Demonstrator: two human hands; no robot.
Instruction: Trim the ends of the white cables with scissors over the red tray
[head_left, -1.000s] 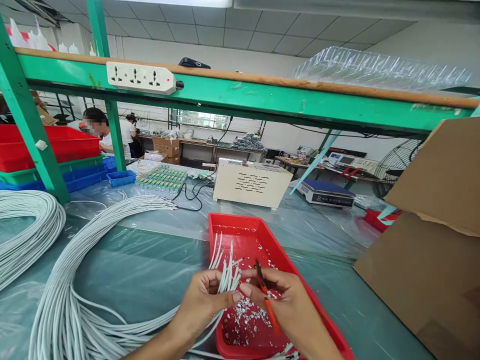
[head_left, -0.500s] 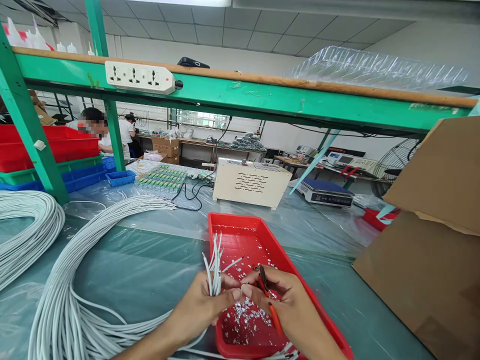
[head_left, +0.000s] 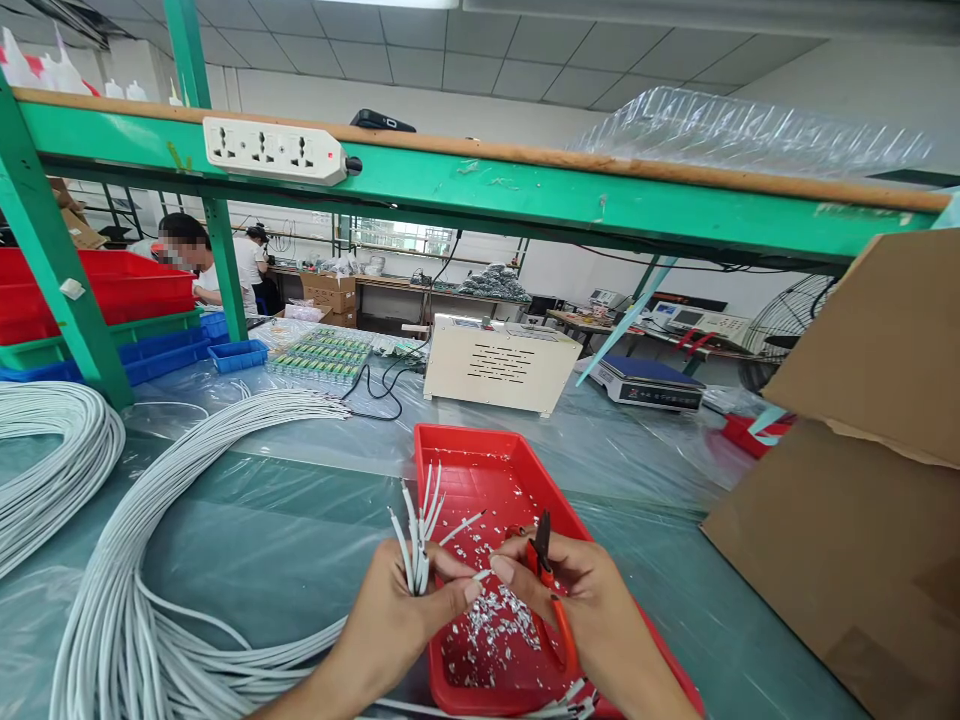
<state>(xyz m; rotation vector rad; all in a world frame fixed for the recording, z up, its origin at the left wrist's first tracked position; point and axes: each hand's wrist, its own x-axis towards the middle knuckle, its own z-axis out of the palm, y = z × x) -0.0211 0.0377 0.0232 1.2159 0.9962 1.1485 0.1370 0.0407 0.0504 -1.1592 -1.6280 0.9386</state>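
My left hand (head_left: pixel 397 610) is closed around several white cables (head_left: pixel 415 545), whose cut ends fan upward. One cable end pokes out between its thumb and index finger. The fingertips of my right hand (head_left: pixel 574 590) pinch at the tip of that end, and the same hand carries scissors (head_left: pixel 551 590) with orange-red handles and dark blades pointing up. Both hands are over a red tray (head_left: pixel 495 440) with small silvery and white scraps (head_left: pixel 487 620) scattered in it. The long cable bundle (head_left: pixel 127 560) curves over the table at the left.
A second cable coil (head_left: pixel 67 450) lies at the far left. Behind the tray stand a beige box-shaped device (head_left: pixel 499 365) and a scale (head_left: pixel 645 383). Cardboard (head_left: pixel 847 550) rises at the right. A green shelf frame (head_left: pixel 525 200) crosses above; people sit in the background.
My hands have moved slightly apart, exposing the cable end between them. The scissors have turned more upright in my right hand, and the cable ends in my left hand are spread wider.
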